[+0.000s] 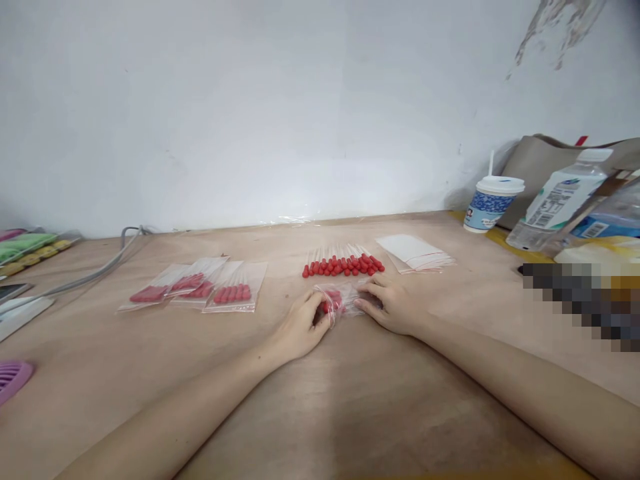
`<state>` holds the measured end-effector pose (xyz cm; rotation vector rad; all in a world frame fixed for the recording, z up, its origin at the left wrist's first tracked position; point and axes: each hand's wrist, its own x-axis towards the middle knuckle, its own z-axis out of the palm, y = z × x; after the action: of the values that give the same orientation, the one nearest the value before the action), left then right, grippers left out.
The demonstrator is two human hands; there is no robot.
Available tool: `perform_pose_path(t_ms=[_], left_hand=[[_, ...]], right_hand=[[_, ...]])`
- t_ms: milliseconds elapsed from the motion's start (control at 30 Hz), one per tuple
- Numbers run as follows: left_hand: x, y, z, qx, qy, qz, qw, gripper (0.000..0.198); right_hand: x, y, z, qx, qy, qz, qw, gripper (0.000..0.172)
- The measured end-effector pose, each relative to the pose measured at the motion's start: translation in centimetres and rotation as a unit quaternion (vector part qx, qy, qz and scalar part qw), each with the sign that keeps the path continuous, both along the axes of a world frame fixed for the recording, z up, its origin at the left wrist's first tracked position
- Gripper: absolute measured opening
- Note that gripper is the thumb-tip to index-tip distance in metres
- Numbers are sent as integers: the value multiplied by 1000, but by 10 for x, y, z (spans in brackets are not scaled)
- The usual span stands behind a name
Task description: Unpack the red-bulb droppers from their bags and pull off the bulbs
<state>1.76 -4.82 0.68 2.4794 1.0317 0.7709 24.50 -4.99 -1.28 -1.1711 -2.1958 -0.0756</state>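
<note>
Both my hands rest on the wooden table (320, 413) around one small clear bag (340, 299) that has red-tipped droppers inside. My left hand (300, 327) pinches the bag's left end with curled fingers. My right hand (393, 303) presses on its right end, fingers bent together. Just beyond the bag lies a loose row of red-tipped droppers (343, 264). To the left, three filled bags (200, 285) lie side by side. A stack of unfilled clear bags (415, 252) sits behind my right hand.
A lidded cup with a straw (490, 203), plastic bottles (560, 199) and a grey bag (550, 160) crowd the right rear. A grey cable (100, 267), coloured packs (30, 247) and a purple item (13, 379) lie at the left. A white wall rises behind the table.
</note>
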Motion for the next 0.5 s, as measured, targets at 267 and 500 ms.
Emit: perform_pose_path(t_ms=[267, 500], left_hand=[[-4, 2, 3, -49, -65, -12, 997, 18], [-5, -1, 5, -25, -47, -63, 997, 15]], right_hand=[[1, 1, 0, -13, 0, 9, 1000, 26], [1, 0, 1, -14, 0, 7, 1000, 26]])
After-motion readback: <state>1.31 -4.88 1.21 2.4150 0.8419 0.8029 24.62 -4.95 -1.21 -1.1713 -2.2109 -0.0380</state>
